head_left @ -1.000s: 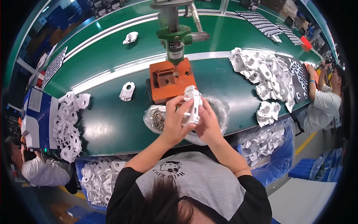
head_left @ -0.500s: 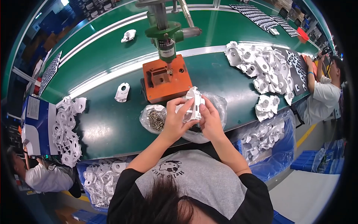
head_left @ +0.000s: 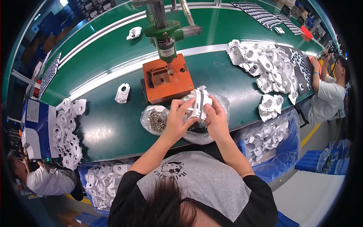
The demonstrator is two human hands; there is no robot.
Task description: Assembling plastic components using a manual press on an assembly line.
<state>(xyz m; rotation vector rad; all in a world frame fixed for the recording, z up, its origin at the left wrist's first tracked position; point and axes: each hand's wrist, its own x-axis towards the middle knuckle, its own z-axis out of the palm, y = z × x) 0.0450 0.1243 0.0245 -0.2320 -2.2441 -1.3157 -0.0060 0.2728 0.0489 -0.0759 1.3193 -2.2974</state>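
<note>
A white plastic housing (head_left: 199,103) is gripped between my two hands above the near edge of the green table. It looks like two shells set face to face, with a dark slit between them. My left hand (head_left: 177,120) is closed on its left side, thumb and fingers around the edge. My right hand (head_left: 217,120) pinches its right side. Just left of my left hand lies a clear bag of small brass-coloured screws (head_left: 157,120). Below the housing sits another clear plastic bag (head_left: 223,108), its dark contents partly hidden by my hands.
An orange fixture block (head_left: 168,89) stands beyond my hands, under a green press (head_left: 166,41). White parts are heaped at right (head_left: 270,68) and left (head_left: 68,132). A single white shell (head_left: 122,93) lies left of the block. People work at both sides.
The housing has turned a little in my hands, so the dark slit between its shells faces up more. My right fingers have shifted along its side. The view has moved slightly.
</note>
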